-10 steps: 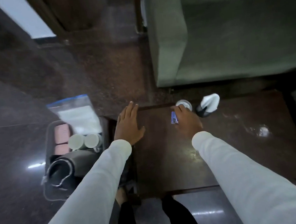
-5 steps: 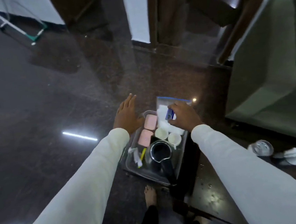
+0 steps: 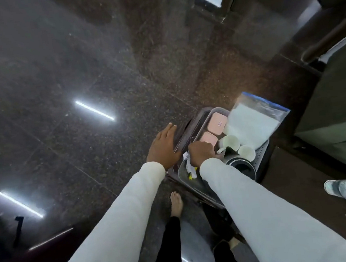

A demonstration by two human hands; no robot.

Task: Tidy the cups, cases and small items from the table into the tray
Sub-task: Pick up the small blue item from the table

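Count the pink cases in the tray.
2. One pink case lies at the tray's far end beside the plastic bag; the other sits just nearer, partly covered by the right hand.

Glossy stone floor (image 3: 98, 74) — metal tray (image 3: 185, 178), shiny

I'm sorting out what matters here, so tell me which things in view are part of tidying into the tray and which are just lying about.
Part of the job: tray; two pink cases; two white cups; zip bag; dark jug; right hand in the tray; left hand at its edge.

Lying about: clear glass on the table; green sofa.
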